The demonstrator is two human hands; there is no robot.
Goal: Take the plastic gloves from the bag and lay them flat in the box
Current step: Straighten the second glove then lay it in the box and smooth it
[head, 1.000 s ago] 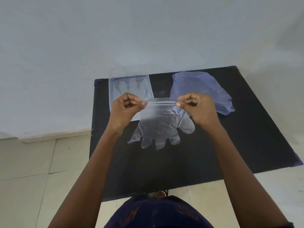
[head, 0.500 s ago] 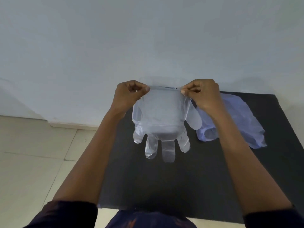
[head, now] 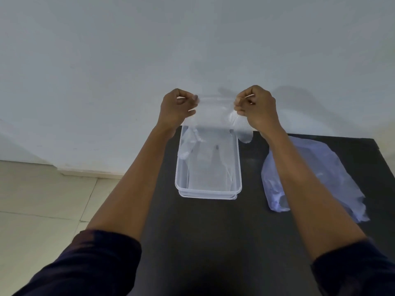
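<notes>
One plastic glove (head: 214, 118) up in air, one clear box (head: 208, 190), one bluish bag (head: 310, 178). Left hand (head: 176, 108) and right hand (head: 255, 107) each pinching cuff corner, cuff stretched flat between. Glove fingers hanging down from grip into box's far end (pretty blurry there), long axis vertical. Bag lying crumpled below right wrist, contents unreadable.

Bare forearms, dark sleeves on my feed

I see the left hand (head: 177, 107) and right hand (head: 256, 107) uncovered, with nothing worn on wrists or fingers (head: 193, 99). Both forearms are bare; very dark navy short sleeves (head: 92, 263) end above each elbow, their hems plain and loose.
</notes>
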